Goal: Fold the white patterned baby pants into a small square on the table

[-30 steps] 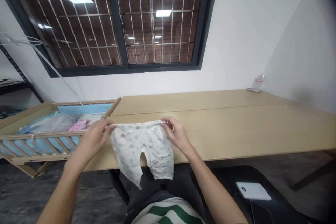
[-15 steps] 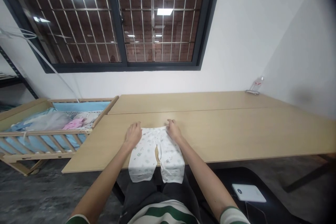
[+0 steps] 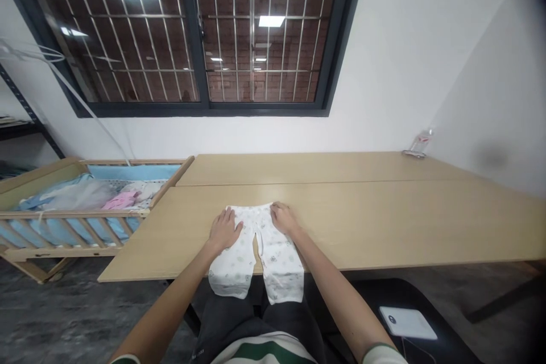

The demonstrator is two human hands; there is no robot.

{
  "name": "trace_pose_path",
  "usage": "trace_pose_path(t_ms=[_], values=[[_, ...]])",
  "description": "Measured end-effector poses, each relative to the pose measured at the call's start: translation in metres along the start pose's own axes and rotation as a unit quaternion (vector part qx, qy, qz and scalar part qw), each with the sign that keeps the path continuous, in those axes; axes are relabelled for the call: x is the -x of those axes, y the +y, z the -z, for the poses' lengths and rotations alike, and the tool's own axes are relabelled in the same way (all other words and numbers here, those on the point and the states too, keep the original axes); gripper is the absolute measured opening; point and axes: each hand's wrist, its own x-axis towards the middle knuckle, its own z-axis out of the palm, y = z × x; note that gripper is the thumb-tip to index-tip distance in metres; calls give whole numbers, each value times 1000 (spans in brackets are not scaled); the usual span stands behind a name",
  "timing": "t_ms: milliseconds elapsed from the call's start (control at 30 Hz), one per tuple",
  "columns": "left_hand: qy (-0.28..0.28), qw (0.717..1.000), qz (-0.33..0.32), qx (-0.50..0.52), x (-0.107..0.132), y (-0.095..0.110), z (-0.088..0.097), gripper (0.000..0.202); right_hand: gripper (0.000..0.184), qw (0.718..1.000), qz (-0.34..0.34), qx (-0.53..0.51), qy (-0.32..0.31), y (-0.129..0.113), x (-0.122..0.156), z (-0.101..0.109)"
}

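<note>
A small pair of white printed baby trousers (image 3: pixel 260 250) lies flat on the near edge of the light wooden table (image 3: pixel 384 216), waistband away from me, both legs hanging slightly over the edge. My left hand (image 3: pixel 224 229) rests flat on the left side of the trousers near the waistband, fingers spread. My right hand (image 3: pixel 284 218) lies on the right side of the waistband, fingers loosely curved onto the cloth.
A wooden cot (image 3: pixel 81 205) with blue lining and a heap of baby clothes (image 3: pixel 121 199) stands at the table's left end. A clear bottle (image 3: pixel 420 139) stands at the far right. A white device (image 3: pixel 407 322) lies on a dark seat at lower right.
The trousers were held up in the air by the waistband, then laid flat on the table. Both hands have since slid onto the cloth, pressing it down.
</note>
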Motion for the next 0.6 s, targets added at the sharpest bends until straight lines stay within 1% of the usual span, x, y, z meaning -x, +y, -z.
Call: trace_pose_path(t_ms=[100,333,600], values=[[-1,1000,2,-7,-17,-5,-1,70,32,1000,-1,16,-1,6,-13,-5],[-13,1000,-1,-23,-58,-13,-4,65,35,999,-13,38,-7,22,-45,-17],[-25,999,12,-38,-91,-19,-11,67,35,998,-15,50,-18,38,-75,-24]])
